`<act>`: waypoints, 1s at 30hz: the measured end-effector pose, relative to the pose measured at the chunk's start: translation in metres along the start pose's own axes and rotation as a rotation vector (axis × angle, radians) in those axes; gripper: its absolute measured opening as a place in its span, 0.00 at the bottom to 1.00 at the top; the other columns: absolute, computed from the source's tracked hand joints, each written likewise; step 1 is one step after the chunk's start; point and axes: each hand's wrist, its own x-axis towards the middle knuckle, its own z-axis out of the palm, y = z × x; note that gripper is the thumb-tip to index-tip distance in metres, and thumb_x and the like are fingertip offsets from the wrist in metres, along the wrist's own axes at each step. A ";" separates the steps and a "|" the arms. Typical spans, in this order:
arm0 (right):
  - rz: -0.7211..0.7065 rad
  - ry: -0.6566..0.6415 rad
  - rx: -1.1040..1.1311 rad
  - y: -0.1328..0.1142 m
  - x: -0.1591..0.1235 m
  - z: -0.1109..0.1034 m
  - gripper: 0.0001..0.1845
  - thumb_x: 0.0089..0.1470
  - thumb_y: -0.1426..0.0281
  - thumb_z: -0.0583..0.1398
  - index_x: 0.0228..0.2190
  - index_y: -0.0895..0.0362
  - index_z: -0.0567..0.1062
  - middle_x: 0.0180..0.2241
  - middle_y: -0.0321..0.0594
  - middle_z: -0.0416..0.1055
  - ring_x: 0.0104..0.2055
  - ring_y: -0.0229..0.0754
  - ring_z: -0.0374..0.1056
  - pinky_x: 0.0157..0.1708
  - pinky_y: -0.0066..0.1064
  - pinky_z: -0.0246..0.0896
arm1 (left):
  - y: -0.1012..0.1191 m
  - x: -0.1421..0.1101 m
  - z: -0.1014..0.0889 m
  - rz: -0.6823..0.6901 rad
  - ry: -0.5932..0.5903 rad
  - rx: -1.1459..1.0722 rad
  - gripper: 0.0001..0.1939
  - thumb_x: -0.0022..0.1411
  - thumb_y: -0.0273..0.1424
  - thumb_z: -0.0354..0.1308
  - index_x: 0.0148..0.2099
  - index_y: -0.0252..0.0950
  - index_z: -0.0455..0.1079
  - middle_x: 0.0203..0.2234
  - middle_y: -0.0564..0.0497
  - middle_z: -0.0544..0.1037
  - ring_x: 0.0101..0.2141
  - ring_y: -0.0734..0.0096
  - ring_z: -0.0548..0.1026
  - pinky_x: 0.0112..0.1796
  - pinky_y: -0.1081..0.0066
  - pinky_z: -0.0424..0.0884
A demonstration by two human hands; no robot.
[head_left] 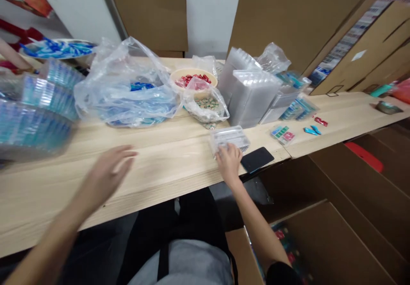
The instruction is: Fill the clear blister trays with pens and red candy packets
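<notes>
One grip open, one closed: right grip (228, 163) curls over a clear plastic tray (229, 139) at the wooden table's (166, 182) edge.
Left grip (110, 176) hovers spread wide, empty and blurred; a black smartphone (257, 159) lies just beside the tray.

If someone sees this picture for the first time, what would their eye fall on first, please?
The large clear plastic bag of blue items catches the eye first, at the back of the wooden table. Blue-tinted clear trays are stacked at the far left. Nearer the front edge, the right hand touches a small clear plastic box, beside a black smartphone.
</notes>
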 end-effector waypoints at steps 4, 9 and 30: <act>-0.196 -0.005 0.216 -0.049 -0.040 0.005 0.22 0.62 0.69 0.52 0.57 0.55 0.65 0.57 0.54 0.62 0.59 0.53 0.58 0.55 0.50 0.58 | 0.023 0.002 0.072 0.121 -0.165 0.017 0.11 0.69 0.29 0.48 0.46 0.36 0.70 0.44 0.45 0.76 0.47 0.64 0.74 0.48 0.62 0.71; -0.042 0.061 0.428 -0.040 -0.043 -0.005 0.28 0.61 0.64 0.56 0.61 0.52 0.59 0.62 0.53 0.53 0.64 0.53 0.52 0.59 0.51 0.55 | 0.033 -0.002 0.107 0.133 -0.322 0.118 0.13 0.66 0.27 0.51 0.51 0.35 0.70 0.45 0.42 0.76 0.49 0.58 0.71 0.48 0.57 0.70; -0.337 -0.012 0.546 -0.078 -0.033 -0.035 0.28 0.58 0.64 0.60 0.59 0.46 0.63 0.61 0.42 0.61 0.64 0.50 0.55 0.64 0.54 0.48 | 0.069 0.003 0.074 -0.208 -0.107 -0.466 0.08 0.66 0.33 0.55 0.41 0.36 0.73 0.34 0.49 0.75 0.36 0.70 0.73 0.38 0.71 0.71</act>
